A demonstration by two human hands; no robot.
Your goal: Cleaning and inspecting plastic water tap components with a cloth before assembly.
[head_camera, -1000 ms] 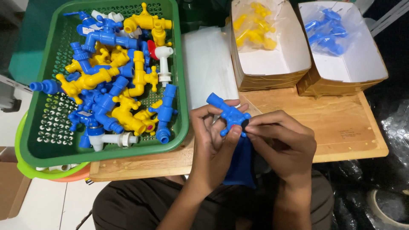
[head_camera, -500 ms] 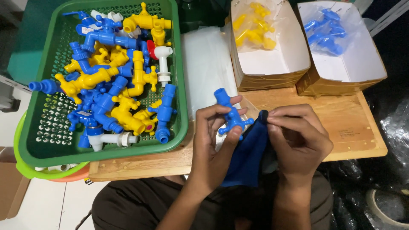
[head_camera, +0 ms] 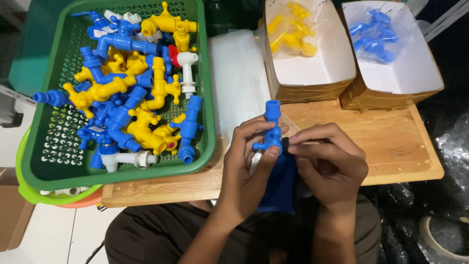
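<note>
Blue plastic tap point(head_camera: 270, 128) — likely light, rigid, smooth — pinched at its body by left hand point(head_camera: 249, 161); right hand point(head_camera: 327, 164) closed on its side, at table's point(head_camera: 381, 142) front edge.

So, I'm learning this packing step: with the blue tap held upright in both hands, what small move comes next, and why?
Probably lower the blue tap into the dark blue bag beneath it. The left hand pinches the tap just above the bag, while the right hand grips the bag's top edge.
</note>
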